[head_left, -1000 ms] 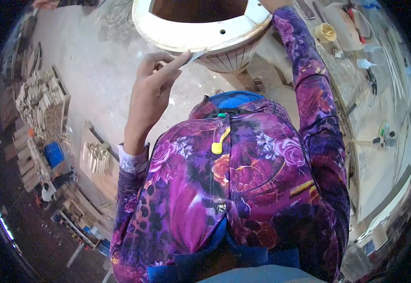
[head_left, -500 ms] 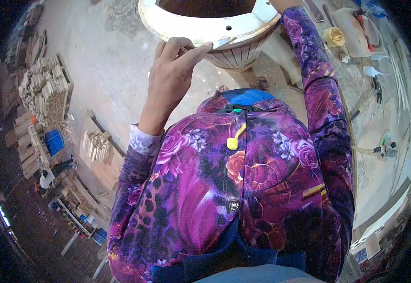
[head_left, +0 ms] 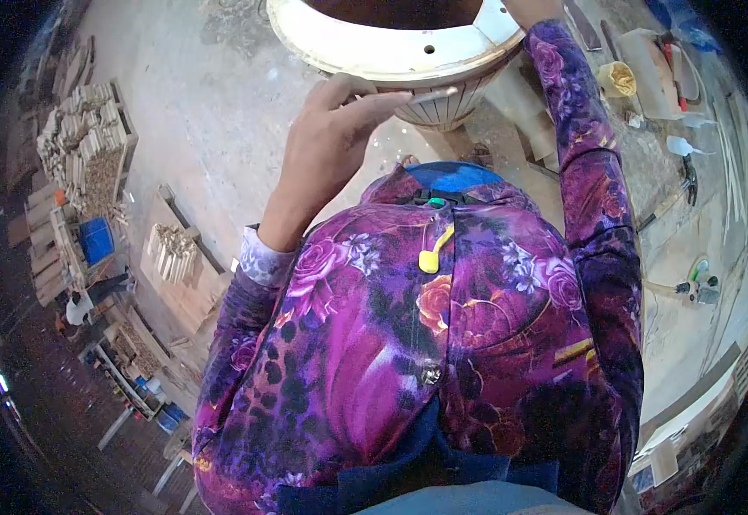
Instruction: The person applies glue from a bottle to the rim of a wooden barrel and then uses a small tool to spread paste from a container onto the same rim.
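Note:
A large round vessel with a broad white rim (head_left: 361, 45) and slatted wooden sides (head_left: 442, 105) stands at the top of the view. My left hand (head_left: 335, 133) is at the near left edge of the rim, thumb and fingers pinched together; what they hold, if anything, is too small to name. A thin light streak lies on the side just past the thumb tip. My right hand (head_left: 532, 10) is at the rim's right side, cut off by the top of the frame, so its fingers are hidden.
Stacked wood pieces (head_left: 90, 146) and a smaller pile (head_left: 172, 253) on a board lie at the left, near a blue container (head_left: 96, 240). A yellow container (head_left: 618, 79), a hammer-like tool (head_left: 690, 184) and a hose fitting (head_left: 698, 287) are at the right.
My left hand has moved from the top edge of the rim down to its outer side, and slightly right. The vessel and surroundings have shifted a little in view.

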`<state>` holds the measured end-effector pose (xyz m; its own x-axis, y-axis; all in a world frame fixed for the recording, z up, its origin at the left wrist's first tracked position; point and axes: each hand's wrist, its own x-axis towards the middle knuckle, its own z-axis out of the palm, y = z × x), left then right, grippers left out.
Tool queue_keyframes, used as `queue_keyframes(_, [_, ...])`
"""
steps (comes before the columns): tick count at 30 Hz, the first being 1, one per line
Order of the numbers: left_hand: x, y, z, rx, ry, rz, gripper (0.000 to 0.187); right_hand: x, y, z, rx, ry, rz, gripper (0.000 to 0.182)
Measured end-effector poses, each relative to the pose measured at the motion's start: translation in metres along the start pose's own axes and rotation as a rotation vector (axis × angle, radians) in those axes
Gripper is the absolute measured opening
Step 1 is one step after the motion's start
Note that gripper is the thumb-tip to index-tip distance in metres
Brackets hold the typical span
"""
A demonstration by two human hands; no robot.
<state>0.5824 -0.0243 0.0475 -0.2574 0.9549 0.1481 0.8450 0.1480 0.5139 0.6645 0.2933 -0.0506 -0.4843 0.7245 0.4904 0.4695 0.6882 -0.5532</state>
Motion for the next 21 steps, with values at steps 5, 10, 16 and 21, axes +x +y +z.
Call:
queue_keyframes(5, [-0.004,-0.006,0.001,0.130,0.142,-0.038,0.034,0.000,-0.001,-0.003,-0.002,-0.015,0.013,0.056])
queue_keyframes(10, [-0.009,-0.010,-0.005,0.016,0.077,0.047,0.037,0.000,0.005,0.000,0.015,-0.019,0.002,0.056])
queue_keyframes(16, [-0.010,-0.012,-0.006,0.194,0.103,-0.018,0.035,0.000,0.011,0.005,-0.009,0.000,-0.023,0.057])
queue_keyframes(21, [-0.005,-0.012,-0.012,0.078,0.075,0.004,0.034,0.000,0.005,0.000,-0.008,-0.011,0.011,0.057])
